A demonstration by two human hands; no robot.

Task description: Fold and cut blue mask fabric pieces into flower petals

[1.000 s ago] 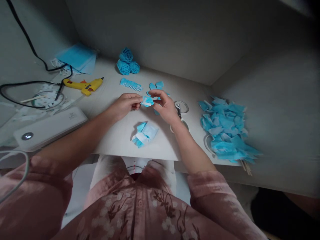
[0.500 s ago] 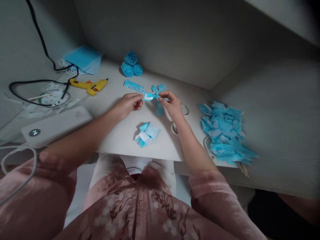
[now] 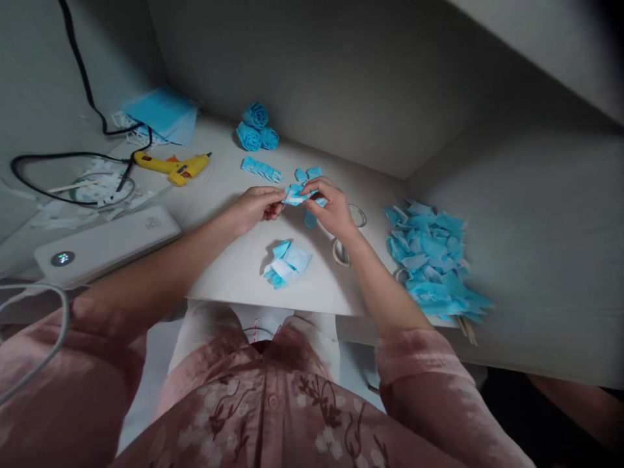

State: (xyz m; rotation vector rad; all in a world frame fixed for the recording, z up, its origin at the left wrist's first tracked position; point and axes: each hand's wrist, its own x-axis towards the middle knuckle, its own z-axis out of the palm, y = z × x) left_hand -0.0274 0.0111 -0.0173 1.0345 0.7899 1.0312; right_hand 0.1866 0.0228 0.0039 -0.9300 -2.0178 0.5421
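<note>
Between my two hands, above the white table, is a small blue-and-white piece of mask fabric (image 3: 294, 195). My left hand (image 3: 259, 207) pinches its left end. The fingers of my right hand (image 3: 329, 201) close on its right side. Behind the hands lie a row of overlapping folded blue petals (image 3: 262, 169) and a few separate blue petals (image 3: 314, 172), partly hidden by my right hand. Farther back sit three rolled blue fabric roses (image 3: 255, 116). Nearer to me is a crumpled cluster of blue and white fabric scraps (image 3: 286, 263).
At left are a yellow glue gun (image 3: 180, 168), blue masks (image 3: 163, 114), a white power bank (image 3: 110, 244) and a black cable (image 3: 80, 71). On the right, a heap of blue fabric pieces (image 3: 433, 253) lies near the panel, with tape rolls (image 3: 341, 252) beside my right forearm.
The fabric piece between my hands is now more bunched, its flat white strip turned lower. My right hand has come slightly closer to my left. The camera view has shifted a little.
</note>
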